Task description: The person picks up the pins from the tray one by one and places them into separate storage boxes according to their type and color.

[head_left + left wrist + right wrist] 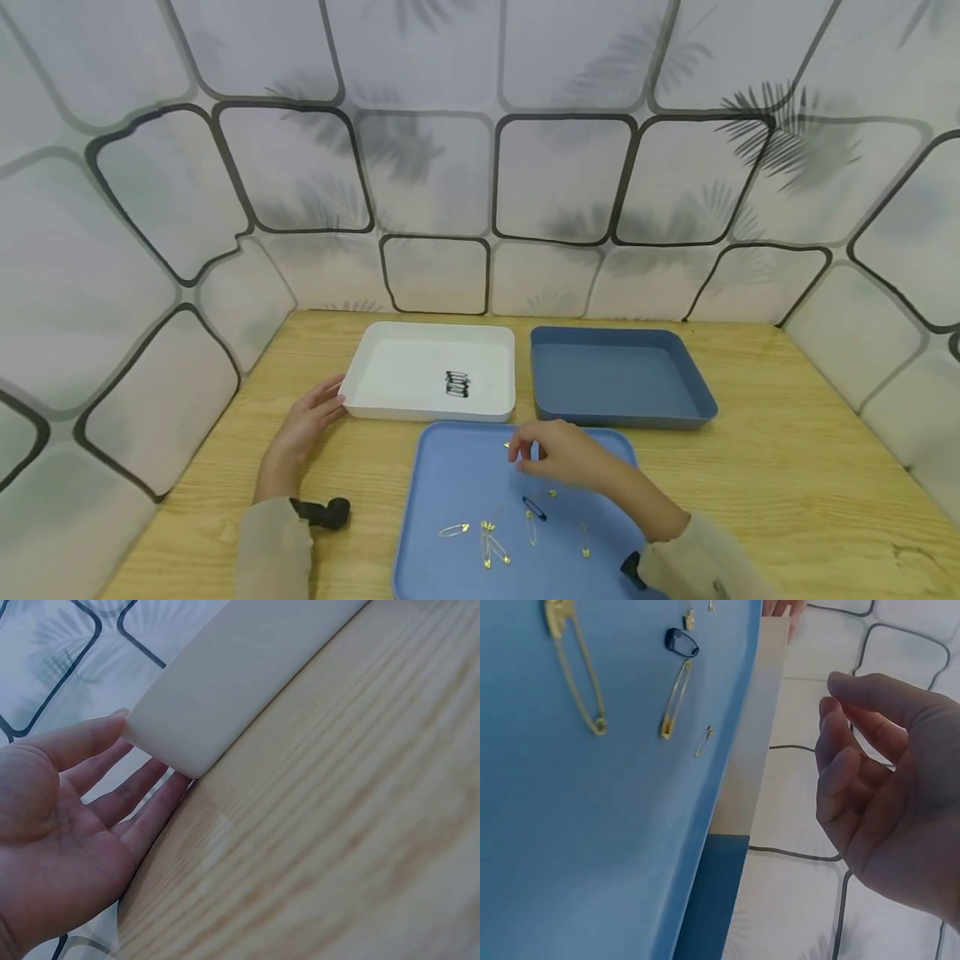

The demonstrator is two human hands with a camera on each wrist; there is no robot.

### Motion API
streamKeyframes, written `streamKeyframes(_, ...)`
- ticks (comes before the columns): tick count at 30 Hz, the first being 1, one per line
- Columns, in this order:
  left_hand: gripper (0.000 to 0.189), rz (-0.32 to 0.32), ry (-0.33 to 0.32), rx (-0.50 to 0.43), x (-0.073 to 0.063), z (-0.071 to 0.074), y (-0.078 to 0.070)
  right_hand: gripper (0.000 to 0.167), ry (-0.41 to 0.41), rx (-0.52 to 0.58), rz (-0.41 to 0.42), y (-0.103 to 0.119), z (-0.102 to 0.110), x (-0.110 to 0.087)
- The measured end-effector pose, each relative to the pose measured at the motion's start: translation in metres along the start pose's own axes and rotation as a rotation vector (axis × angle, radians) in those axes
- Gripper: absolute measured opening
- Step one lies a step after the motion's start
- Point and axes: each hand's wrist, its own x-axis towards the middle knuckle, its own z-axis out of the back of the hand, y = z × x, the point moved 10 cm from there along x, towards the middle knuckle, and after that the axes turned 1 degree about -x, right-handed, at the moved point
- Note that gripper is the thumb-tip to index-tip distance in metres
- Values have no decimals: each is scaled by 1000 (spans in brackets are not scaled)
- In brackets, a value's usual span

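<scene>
My left hand (307, 421) touches the front left corner of the white tray (405, 367) with extended fingers; the left wrist view shows fingertips against the tray's outer wall (217, 690). Several black safety pins (457, 385) lie in a row inside that tray. Over the back of the light blue tray (442, 467) hovers my right hand (566, 454), fingers loosely bent, with nothing visible between thumb and fingertips in the right wrist view. Several gold safety pins (487, 562) lie scattered on the blue tray, along with one dark safety pin (535, 508).
A dark blue tray (622, 375) stands at the back right, beside the white one. All the trays sit on a wooden table (787, 467). Behind and at both sides rises a patterned wall covering (435, 175).
</scene>
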Motion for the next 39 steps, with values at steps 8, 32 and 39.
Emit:
streamKeyframes(8, 52, -29, 22, -13, 1, -1, -1, 13, 65, 71, 8, -8, -10, -9)
streamKeyframes(32, 52, -17, 21, -3, 3, 0, 2, 24, 200, 99, -94, -36, -38, -17)
streamKeyframes(39, 52, -10, 14, -8, 3, 0, 3, 20, 212, 71, -90, -40, -42, -16)
